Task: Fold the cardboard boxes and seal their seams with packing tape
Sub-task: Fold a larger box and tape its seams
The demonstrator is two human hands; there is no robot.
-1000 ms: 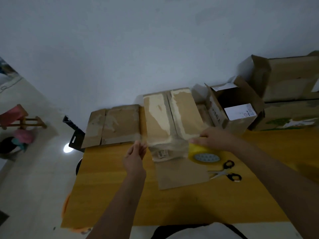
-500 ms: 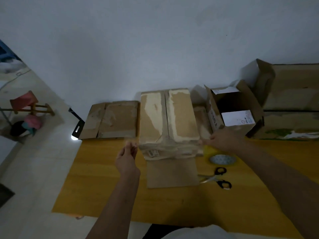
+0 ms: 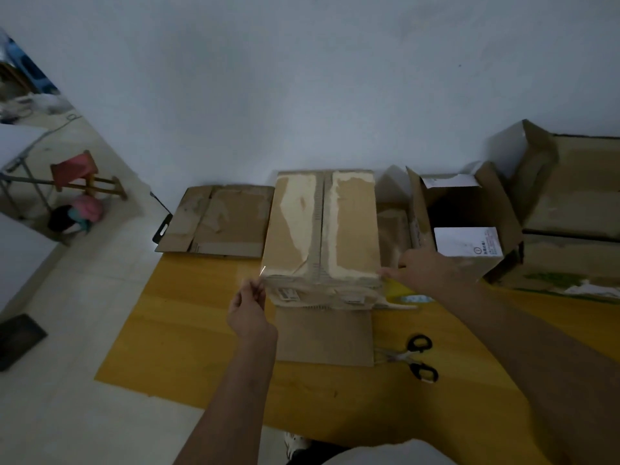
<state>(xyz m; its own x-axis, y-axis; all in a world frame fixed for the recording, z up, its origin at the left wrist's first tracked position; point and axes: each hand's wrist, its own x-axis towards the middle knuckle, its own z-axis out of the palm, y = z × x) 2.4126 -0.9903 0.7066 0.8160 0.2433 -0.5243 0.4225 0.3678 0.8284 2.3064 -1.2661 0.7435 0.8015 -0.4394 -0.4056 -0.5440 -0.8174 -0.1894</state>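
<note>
Standing on the yellow wooden table [image 3: 201, 330], the brown cardboard box [image 3: 322, 229] has torn, pale patches along its top seam. The left hand [image 3: 250, 313] pinches clear tape [image 3: 258, 278] at its near left corner. The right hand [image 3: 422, 268] grips the yellow tape roll [image 3: 402, 292]. Its labels are too blurry to read.

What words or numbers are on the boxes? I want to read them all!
No text here can be read.
White label on the open box: small print and a round mark, too blurred.
Stickers on the front of the middle box: too small.
Tape roll: a pattern, no letters to make out.
</note>
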